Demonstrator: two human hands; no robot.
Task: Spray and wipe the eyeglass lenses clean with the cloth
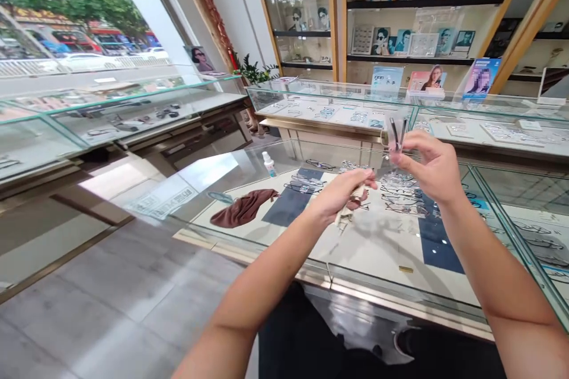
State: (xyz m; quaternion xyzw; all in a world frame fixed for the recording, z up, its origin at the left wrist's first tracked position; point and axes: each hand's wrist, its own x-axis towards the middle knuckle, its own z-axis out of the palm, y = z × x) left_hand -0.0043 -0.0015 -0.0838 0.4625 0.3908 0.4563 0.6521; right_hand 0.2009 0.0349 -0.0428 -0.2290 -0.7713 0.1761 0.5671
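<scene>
Over the glass showcase (373,260), my right hand (433,163) pinches a pair of eyeglasses (398,135) between thumb and fingers, the dark temple arms pointing up. To its left, my left hand (342,192) is closed around a crumpled cream cloth (343,214), part of which hangs below the fingers. A brown cloth (244,208) lies bunched on the showcase, left of my left hand. Behind it stands a small white spray bottle (268,164). Rows of eyeglass frames (402,195) appear beneath and beyond my hands.
More glass display cases run along the back (320,108) and left (146,112), holding eyewear. Wall shelves (427,3) with framed pictures and trophies rise behind. A green plant (255,70) sits in the corner. Grey floor (146,296) extends at the lower left.
</scene>
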